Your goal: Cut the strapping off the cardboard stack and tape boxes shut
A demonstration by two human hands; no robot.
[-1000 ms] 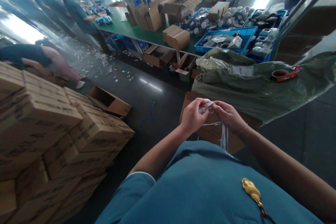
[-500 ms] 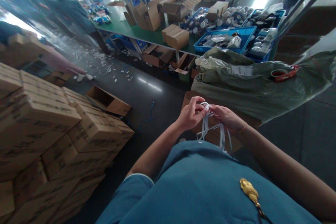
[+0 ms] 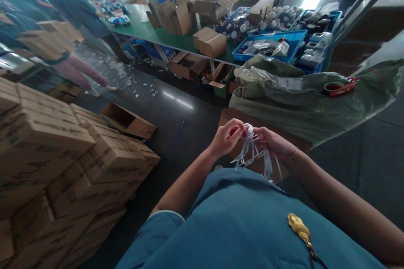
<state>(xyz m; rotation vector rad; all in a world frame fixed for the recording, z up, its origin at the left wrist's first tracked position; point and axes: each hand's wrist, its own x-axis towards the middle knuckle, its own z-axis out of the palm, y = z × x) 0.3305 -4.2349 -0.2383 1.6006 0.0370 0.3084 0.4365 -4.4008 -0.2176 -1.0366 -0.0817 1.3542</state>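
Both hands work a bundle of white straps (image 3: 252, 151) held in the air just in front of the brown carton (image 3: 235, 115). Left hand (image 3: 226, 138) has fingers curled, pinching the top of the bundle; right hand (image 3: 274, 143) is closed on it from the other side, loose strap ends hanging down toward the blue shirt (image 3: 246, 222). A green woven sack (image 3: 315, 105) lies on the carton, behind the hands, with a red tape dispenser (image 3: 339, 88) on top of it. Beyond the sack is a green tabletop (image 3: 176, 40) with open cardboard boxes (image 3: 210, 42) and a blue tray (image 3: 293, 38) of small parts. Left of the carton, across dark floor, stacked sealed cartons (image 3: 63, 151). People in blue stand at the tabletop's far-left end.
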